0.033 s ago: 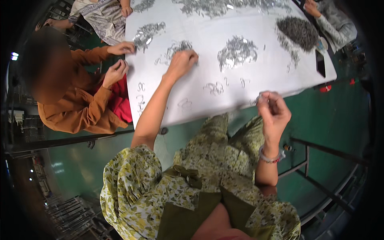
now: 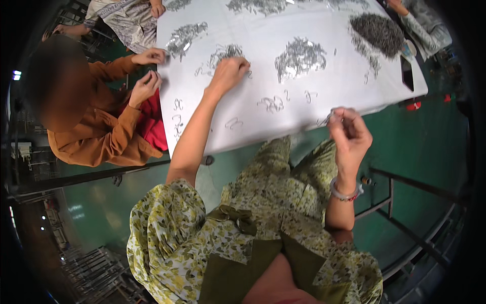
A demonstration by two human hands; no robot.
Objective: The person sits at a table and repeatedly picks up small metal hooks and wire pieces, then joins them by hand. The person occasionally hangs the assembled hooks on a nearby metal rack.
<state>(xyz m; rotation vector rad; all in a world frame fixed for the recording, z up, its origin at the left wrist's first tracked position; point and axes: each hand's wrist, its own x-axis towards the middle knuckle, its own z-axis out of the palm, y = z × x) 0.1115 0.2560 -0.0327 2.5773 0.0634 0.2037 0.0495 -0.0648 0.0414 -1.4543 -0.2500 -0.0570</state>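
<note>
My left hand (image 2: 230, 74) is closed, its curled fingers resting at the near edge of a small pile of thin, bent metal pieces (image 2: 228, 51). Whatever those fingers hold is hidden. By the table's near edge, my right hand (image 2: 352, 130) is raised with thumb and forefinger pinched around something small and greyish, too small to name. Between the hands lies a loose cluster of bent wire-like pieces (image 2: 273, 104) on the white table (image 2: 298, 119). A few more single pieces (image 2: 234, 123) lie near the front edge, left of that cluster.
A larger silvery heap (image 2: 300, 58) lies mid-table, and a dark heap (image 2: 377, 34) at far right beside a phone (image 2: 406, 73). At left, a co-worker in a brown jacket (image 2: 96, 139) has both hands at the table edge. Metal bars (image 2: 405, 190) stand at right.
My right hand has shifted slightly up and to the right, still pinched. The left hand stays closed beside the small pile, and the whole view has shifted slightly.
</note>
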